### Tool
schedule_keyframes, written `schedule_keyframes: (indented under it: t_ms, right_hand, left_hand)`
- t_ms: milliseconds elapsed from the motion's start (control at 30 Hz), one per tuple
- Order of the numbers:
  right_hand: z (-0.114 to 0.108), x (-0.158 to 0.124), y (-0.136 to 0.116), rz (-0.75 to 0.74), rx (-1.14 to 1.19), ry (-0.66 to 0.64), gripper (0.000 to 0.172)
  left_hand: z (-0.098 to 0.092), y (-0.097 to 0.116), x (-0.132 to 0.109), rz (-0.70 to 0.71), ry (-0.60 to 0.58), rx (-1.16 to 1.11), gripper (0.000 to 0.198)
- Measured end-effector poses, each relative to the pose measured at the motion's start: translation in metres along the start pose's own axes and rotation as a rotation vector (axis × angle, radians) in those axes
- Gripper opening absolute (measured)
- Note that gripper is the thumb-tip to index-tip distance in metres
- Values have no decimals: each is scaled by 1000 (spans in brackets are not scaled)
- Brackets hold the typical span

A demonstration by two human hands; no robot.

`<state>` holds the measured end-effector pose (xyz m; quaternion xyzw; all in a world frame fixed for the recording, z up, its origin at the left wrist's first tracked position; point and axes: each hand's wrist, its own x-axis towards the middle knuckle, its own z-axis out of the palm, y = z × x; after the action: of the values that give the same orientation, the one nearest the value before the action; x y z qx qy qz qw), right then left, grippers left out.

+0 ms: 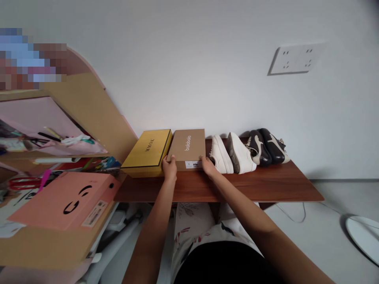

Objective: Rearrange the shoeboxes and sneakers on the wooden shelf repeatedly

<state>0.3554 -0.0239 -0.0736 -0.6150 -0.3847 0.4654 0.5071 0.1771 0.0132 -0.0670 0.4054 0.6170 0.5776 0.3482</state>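
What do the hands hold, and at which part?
The brown box, at its near end: left hand on one corner, right hand on the other.
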Motion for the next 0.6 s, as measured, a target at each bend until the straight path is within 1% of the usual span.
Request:
schedule_keyframes:
  t_ms: [67, 133, 167, 233, 267, 333, 400, 467, 533, 600]
  right_hand:
    - [-2, -11, -5, 2, -63, 31, 48]
    - [-12, -24, -8, -91, -55, -5, 46]
    - [-22, -31, -9, -143, -37, -15, 47]
    - [-48, -43, -9, -225, -1, 6, 50]
    - [-65, -48, -9, -251, 8, 39, 53]
    - [-103, -54, -7, -293, 4, 137, 56]
    - [-141, -58, -1, -325, -21, 253, 57]
    - [-174, -59, 8, -334, -60, 372, 60]
    - [-197, -59, 21, -320, -100, 482, 65]
    - [-209, -59, 34, -282, -115, 549, 71]
  left_hand:
    - [-1, 1, -6, 29, 31, 61, 51]
    - [-4, 4, -19, 106, 59, 126, 58]
    - [-5, 5, -28, 175, 70, 152, 62]
    - [-5, 10, -50, 339, 60, 176, 69]
    - [-3, 13, -62, 406, 33, 165, 70]
    - [7, 18, -87, 468, -76, 99, 67]
    - [24, 19, -108, 440, -227, 22, 61]
    - [45, 13, -125, 379, -377, -27, 57]
    - [66, 3, -136, 304, -473, -32, 56]
    - [85, -11, -141, 210, -498, -17, 59]
